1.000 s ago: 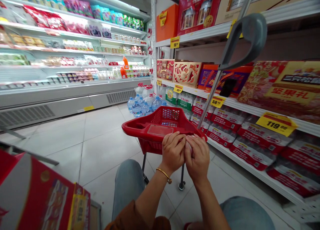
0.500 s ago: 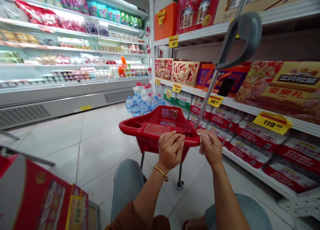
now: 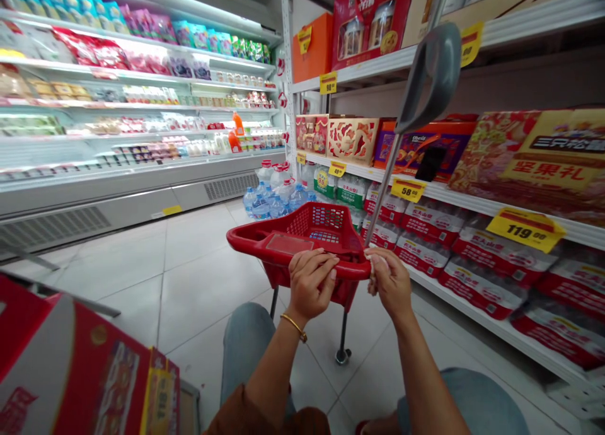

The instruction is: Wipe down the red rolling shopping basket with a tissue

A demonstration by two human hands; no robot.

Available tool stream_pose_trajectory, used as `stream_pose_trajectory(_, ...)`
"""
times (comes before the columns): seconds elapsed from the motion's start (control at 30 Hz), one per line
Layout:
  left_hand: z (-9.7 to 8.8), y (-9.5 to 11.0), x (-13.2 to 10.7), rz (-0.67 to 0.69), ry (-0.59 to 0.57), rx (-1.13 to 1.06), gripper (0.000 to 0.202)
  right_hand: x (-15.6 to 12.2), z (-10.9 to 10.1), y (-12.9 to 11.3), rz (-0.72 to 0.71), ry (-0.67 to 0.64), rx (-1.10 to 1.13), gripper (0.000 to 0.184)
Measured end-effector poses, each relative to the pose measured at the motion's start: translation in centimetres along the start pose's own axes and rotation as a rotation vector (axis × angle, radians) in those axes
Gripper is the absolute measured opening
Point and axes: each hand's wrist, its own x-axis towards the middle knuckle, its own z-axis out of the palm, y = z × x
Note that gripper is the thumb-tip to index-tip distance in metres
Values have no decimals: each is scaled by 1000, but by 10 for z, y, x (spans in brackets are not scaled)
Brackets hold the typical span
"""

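"Where is the red basket (image 3: pixel 265 251)?"

"Just ahead of the seated person's knees. Against its near rim, the left hand (image 3: pixel 309 280) has its fingers bent; whether that grip clamps the rim can't be told. At the rim's right corner, the right hand (image 3: pixel 391 284) is pinched on a pale, crumpled wad (image 3: pixel 372 285)."

"Which step?"

"Probably wiping the rim. The next move seems to call for a steadying left hand and light pressure through the wad."
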Motion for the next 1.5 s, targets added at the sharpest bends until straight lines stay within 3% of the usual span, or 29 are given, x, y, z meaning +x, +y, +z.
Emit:
stream_pose_trajectory(0.23, -11, -12, -1, -14, -24, -44, 20, -12, 10, -17, 71, -7, 46, 25)
stream_pose_trajectory(0.57, -26, -27, 0, -22, -60, -56, 16, -30, 20, -41, 7, 49, -29, 21)
stream_pose_trajectory(0.67, -30, -22, 0, -20, -49, 24, 17, -33, 22, -43, -6, 60, -42, 20)
stream_pose_trajectory(0.8, -26, 1, 0, -14, -6, 114, 21, -36, 23, -44, -13, 46, -47, 20)
stream_pose_trajectory(0.87, -19, 14, -2, 9, -73, 70, 23, -38, 23, -45, -23, 31, -45, 19)
stream_pose_trajectory(0.93, -11, 24, -5, 7, -122, 23, 26, -40, 23, -45, -26, 25, -30, 19)
stream_pose_trajectory(1.07, 3, 34, -12, -98, -42, -9, 24, -43, 25, -40, -122, 5, 10, 24)
stream_pose_trajectory(1.23, 3, 30, -10, -125, -23, -95, 19, -42, 27, -26, -232, 35, -29, 21)
stream_pose_trajectory(1.5, 4, 23, -5, -138, 17, -135, 17, -33, 22, -3, -188, 21, -68, 20)
